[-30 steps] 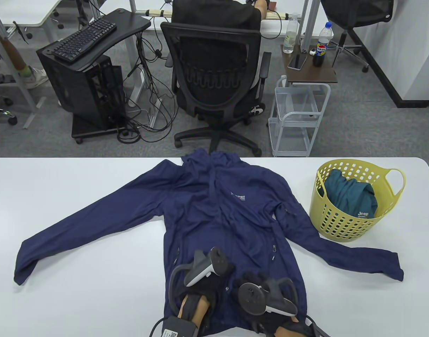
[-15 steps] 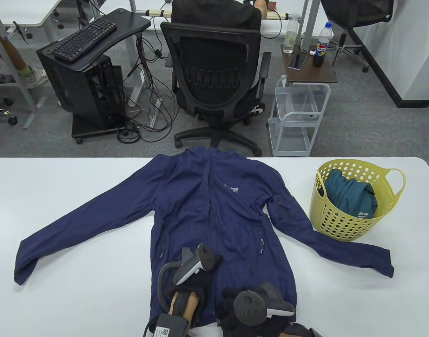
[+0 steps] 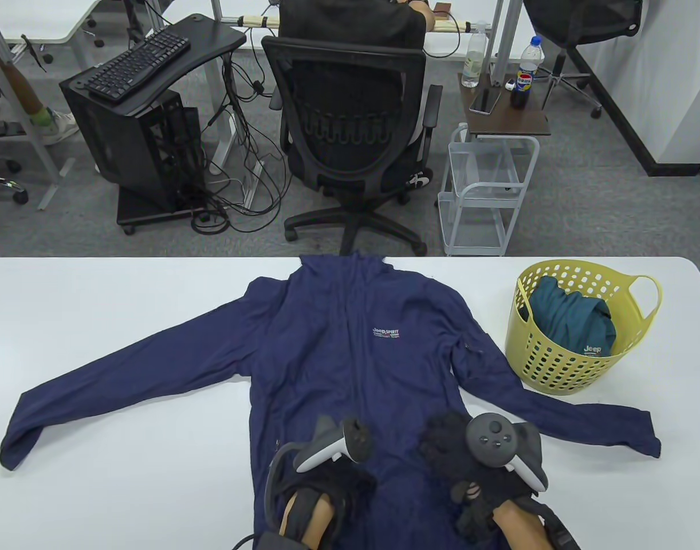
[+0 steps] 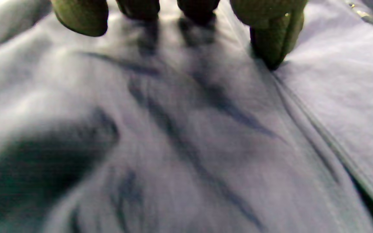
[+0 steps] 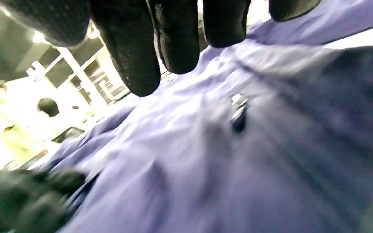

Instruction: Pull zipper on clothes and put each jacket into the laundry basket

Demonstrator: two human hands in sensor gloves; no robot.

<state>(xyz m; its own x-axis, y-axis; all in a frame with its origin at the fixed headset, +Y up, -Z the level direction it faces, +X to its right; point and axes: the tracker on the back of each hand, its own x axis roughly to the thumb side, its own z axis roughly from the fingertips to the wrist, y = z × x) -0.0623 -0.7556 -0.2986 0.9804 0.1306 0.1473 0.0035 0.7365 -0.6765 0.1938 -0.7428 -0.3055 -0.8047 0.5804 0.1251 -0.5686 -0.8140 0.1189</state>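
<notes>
Change: navy jacket (image 3: 350, 355) now spread flatter, sleeves wider; right hand (image 3: 476, 464) lifted rightward.
Left hand (image 3: 327, 475): fingers relaxed, pressing hem, likely anchoring.
Right hand: released, grasping nothing.
Yellow laundry basket (image 3: 562, 372): right of jacket, holding teal garment (image 3: 573, 321).

Jacket (image 3: 350, 355) lies spread at table (image 3: 126, 487) centre; laundry basket (image 3: 573, 344) stands to its right, holding second garment (image 3: 567, 321); both hands on jacket's near hem

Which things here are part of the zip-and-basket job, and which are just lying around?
Job: navy jacket, yellow laundry basket, teal jacket already inside it, left hand, right hand.
Just there: office chair, keyboard, wire cart, bottles.
</notes>
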